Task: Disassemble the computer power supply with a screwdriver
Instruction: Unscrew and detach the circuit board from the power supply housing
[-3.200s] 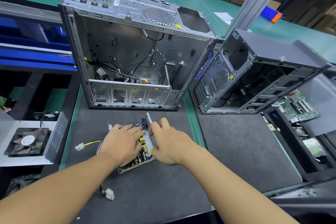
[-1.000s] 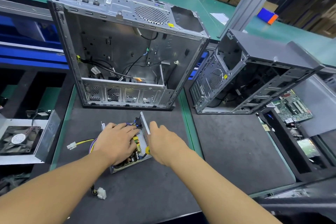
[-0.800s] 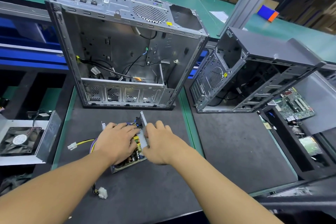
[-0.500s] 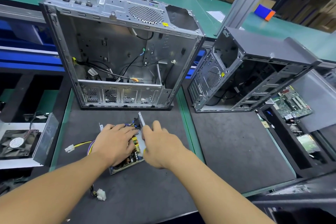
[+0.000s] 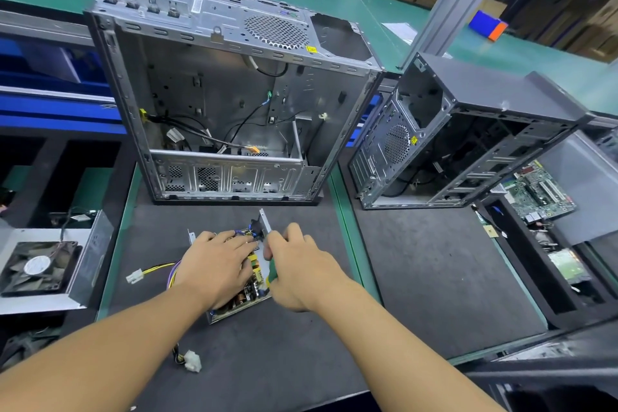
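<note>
PSU (image 5: 247, 293): cover off, open metal tray flat on black mat (image 5: 267, 361), just in front of silver PC case (image 5: 234, 94). Holds circuit board w/ coils and caps; rear wall upright at far end. Yellow and purple wire bundle out of left side, ending in white connector (image 5: 134, 276). Second white connector (image 5: 193, 360) nearer, also on mat.

L hand (image 5: 217, 264): palm down on top of board, fingers fairly straight, pressing, nothing gripped.

R hand (image 5: 297, 267): fingers curled round green handle of screwdriver (image 5: 272, 273), at right edge of tray beside rear wall. Shaft and tip hidden; tip position not readable.

Silver PC case: upright, open side toward camera. Contents: loose black cables, one orange-tipped plug, perforated drive cage along bottom.

Dark PC case (image 5: 468, 130): right of silver one, on separate mat, open side toward camera. Contents: black cables; rest too dark to tell.

Fan housing (image 5: 90, 261): grey metal shell at left, off mat. Holds black fan (image 5: 36, 267) w/ white hub label.

Black bin (image 5: 515, 244): far right. Holds green motherboard (image 5: 538, 192) at far end, smaller green board (image 5: 565, 266) nearer.
</note>
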